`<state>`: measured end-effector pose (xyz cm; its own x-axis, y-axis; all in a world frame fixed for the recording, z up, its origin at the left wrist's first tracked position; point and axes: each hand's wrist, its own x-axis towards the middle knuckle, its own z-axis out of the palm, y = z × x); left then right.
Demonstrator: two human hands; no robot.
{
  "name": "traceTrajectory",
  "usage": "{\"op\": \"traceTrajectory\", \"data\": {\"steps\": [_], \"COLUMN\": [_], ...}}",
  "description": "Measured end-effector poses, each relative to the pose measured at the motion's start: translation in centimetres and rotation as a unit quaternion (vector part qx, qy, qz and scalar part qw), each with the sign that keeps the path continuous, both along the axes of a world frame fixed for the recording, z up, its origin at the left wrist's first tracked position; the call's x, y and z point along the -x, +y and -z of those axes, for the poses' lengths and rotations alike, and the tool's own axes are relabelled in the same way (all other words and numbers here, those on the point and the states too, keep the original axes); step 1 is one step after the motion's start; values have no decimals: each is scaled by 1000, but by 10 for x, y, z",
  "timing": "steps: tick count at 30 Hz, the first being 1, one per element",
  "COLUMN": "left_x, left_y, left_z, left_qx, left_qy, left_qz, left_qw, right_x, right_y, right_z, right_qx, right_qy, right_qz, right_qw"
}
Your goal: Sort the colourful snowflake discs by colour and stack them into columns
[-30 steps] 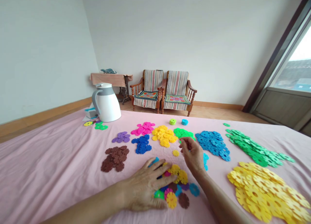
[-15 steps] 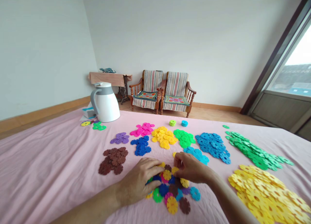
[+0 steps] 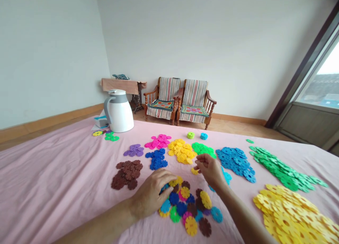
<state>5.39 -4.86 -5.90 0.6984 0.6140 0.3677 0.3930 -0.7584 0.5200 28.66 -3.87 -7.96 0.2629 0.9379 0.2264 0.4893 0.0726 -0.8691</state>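
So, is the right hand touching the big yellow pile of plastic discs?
Apart. The head view shows the right hand with bare pink sheet between it and the big yellow pile of plastic discs.

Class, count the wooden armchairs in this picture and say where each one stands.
2. One wooden armchair stands with a second wooden armchair right beside it, both against the far wall. No others show, though more could stand out of view.
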Motion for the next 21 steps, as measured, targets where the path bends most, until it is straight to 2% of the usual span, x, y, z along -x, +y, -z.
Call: {"op": "traceTrajectory", "data": {"steps": [2, 4, 8, 15, 18, 21], "left_x": [0, 0, 0, 0, 0, -1], "left_y": [1, 1, 3, 3, 3, 3], "left_z": [1, 3, 5, 6, 5, 2], "left_qx": [1, 3, 8, 4, 7, 16], "left_qy": [1, 3, 9, 6, 5, 10], "left_qz": [-6, -12, -11, -8, -8, -9], "left_qw": [1000, 1000, 1000, 1000, 1000, 1000], "right_x": [-3, -5, -4, -1, 2, 5], "right_y": [-4, -8, -11, -10, -9, -6], "right_z": [0, 0, 1, -4, -6, -7], "right_qx": [5, 3, -2, 14, 31, -8], "right_qy": [-143, -254, -311, -229, -117, 36], "right_qz": [-4, -15, -30, -40, -57, -26], "right_qw": [990, 967, 950, 973, 991, 999]}}
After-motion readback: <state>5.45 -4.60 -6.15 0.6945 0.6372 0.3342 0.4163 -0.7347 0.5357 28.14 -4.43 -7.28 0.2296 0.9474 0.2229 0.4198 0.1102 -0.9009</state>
